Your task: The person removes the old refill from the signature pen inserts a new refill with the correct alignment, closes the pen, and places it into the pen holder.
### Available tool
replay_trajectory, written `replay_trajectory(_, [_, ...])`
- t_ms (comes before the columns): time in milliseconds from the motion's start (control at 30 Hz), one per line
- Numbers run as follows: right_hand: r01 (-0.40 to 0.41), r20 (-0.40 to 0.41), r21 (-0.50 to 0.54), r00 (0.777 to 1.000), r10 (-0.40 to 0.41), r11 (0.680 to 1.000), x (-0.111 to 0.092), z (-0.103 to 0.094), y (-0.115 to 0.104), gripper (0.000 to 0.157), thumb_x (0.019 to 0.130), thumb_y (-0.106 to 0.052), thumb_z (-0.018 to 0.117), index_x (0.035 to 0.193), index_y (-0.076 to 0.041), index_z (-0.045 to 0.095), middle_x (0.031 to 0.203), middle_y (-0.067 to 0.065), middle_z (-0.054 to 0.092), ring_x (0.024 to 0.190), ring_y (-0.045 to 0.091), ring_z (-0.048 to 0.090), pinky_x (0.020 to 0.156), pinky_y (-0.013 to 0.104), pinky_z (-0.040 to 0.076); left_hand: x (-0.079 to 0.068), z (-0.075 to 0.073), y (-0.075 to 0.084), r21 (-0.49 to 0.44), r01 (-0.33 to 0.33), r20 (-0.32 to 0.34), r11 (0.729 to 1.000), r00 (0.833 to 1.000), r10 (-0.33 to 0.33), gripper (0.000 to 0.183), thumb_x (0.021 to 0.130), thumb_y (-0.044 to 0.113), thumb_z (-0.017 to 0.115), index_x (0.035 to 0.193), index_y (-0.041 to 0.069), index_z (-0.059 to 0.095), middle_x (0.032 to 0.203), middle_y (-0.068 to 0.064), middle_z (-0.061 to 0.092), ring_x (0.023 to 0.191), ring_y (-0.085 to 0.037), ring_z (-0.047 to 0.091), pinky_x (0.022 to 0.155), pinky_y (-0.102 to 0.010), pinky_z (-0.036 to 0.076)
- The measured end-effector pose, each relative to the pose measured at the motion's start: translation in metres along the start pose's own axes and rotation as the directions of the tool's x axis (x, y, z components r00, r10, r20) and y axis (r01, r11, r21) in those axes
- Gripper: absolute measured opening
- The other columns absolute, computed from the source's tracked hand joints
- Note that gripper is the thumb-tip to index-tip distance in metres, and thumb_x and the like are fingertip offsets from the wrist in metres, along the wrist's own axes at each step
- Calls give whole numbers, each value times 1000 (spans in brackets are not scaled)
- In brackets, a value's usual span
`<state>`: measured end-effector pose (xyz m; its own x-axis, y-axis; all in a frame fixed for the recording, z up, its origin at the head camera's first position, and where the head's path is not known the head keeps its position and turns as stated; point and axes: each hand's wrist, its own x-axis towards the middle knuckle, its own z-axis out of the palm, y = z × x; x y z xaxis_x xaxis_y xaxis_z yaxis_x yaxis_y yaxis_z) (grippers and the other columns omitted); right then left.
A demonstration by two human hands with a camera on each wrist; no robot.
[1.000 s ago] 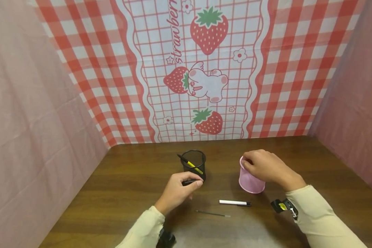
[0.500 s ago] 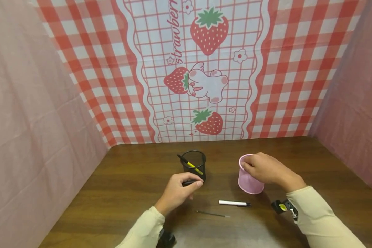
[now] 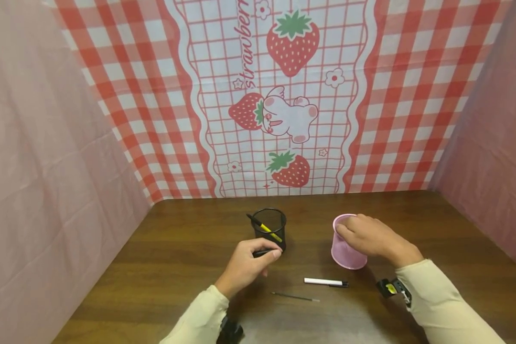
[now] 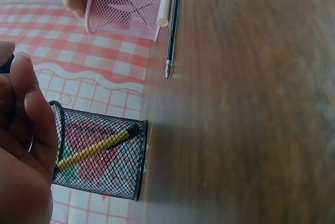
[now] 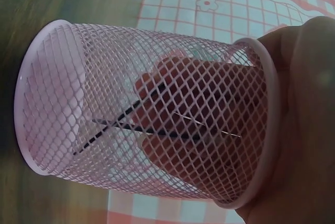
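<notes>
Well, right fingers (image 3: 348,234) inside pink cup's rim (image 5: 270,124).

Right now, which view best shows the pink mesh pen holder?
Right wrist: the pink mesh pen holder is largest, base to rim. Left wrist shows it smaller, white pen overlapping its base; head looks down on it, right hand hiding part of its rim.
</notes>
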<state>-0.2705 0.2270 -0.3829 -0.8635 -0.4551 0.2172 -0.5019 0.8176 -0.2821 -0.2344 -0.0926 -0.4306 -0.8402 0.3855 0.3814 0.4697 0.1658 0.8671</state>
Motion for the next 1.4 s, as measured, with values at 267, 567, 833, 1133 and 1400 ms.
replay_trajectory(267, [-30, 5, -32, 1000, 30, 999, -2, 2, -1, 32, 104, -27, 49, 77, -23, 65, 73, -8, 57, 70, 13, 55, 66, 41, 50, 1, 1, -2, -1, -1, 10, 1000, 1000, 1, 21, 94, 21, 72, 101, 2, 75, 76, -15, 67, 49, -12, 57, 47, -27, 49])
replay_trajectory(567, [-59, 28, -15, 998, 60, 998, -2, 1, -4, 48, 107, -44, 43, 72, -22, 67, 71, -7, 57, 68, 13, 53, 66, 40, 50, 0, 1, -3, -5, 5, 18, 1000, 1000, -5, 24, 95, 23, 72, 102, 0, 74, 73, -25, 63, 49, -10, 55, 48, -26, 49])
replay_trajectory(833, [-68, 29, -46, 997, 69, 997, -3, 3, -4, 59, 105, -57, 37, 60, -22, 53, 62, -5, 45, 62, 13, 46, 63, 37, 44, 0, 2, -3, -8, 3, 22, 1000, 1000, -3, 21, 95, 23, 72, 101, 3, 75, 73, -26, 63, 48, -9, 56, 47, -26, 49])
replay_trajectory(1133, [-10, -4, -46, 1000, 10, 999, -2, -3, -6, 49, 104, -52, 46, 65, -24, 56, 61, -8, 43, 61, 11, 45, 61, 35, 41, 1, 1, -3, -7, -8, 9, 1000, 1000, 9, 23, 95, 21, 71, 101, -1, 74, 73, -26, 63, 48, -9, 55, 48, -26, 50])
replay_trajectory(1400, [43, -7, -85, 999, -44, 995, -2, -7, -9, 41, 100, -48, 57, 67, -25, 54, 60, -10, 43, 57, 9, 42, 54, 31, 39, 1, 1, -2, -2, -9, 4, 1000, 1000, 9, 21, 94, 20, 72, 100, 0, 74, 71, -21, 63, 48, -10, 55, 47, -26, 49])
